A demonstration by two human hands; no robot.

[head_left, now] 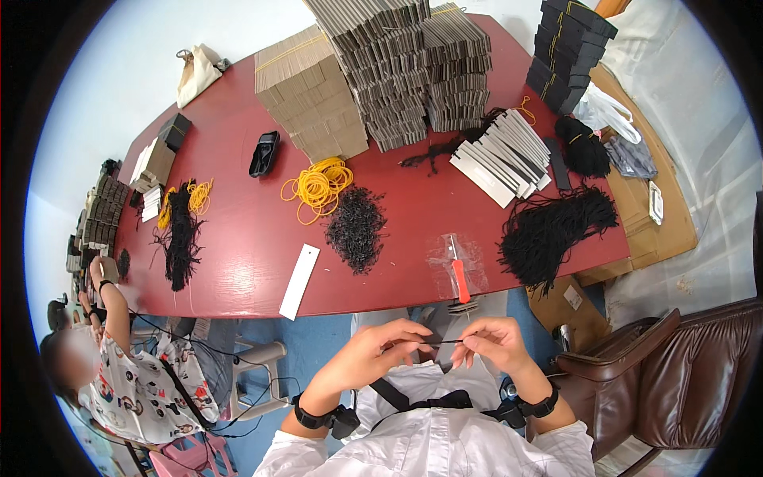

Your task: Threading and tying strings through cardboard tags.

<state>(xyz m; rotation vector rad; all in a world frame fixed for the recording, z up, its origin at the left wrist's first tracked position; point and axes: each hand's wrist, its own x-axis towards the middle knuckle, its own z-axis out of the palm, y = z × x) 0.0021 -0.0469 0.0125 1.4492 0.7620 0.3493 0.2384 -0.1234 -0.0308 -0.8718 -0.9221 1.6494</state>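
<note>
Black cord [447, 342], thin, spans the gap between two pinching hands: the right hand [494, 343] has it between thumb and fingertips, the left hand [391, 346] at its fingertips, the exact end there hidden from us. We place it just off the near edge of the red worktop [230, 274], above the lap [485, 387]. Slipping seems the chief risk: only fingertips carry so slim a line, so a loosened pinch could drop it onto the dark strap [455, 400], where we would struggle to spot it, or the blue floor [314, 330]. Just beyond, an orange-handled tool [458, 278] lies on clear plastic [475, 266], its handle reaching the edge; a bump from the right hand could tip it off. Toward the worktop's near right corner, we note a heap of black cords [556, 234], strands crossing, likely to tangle if pulled; farther left, small black pieces [355, 230] could scatter if brushed.
</note>
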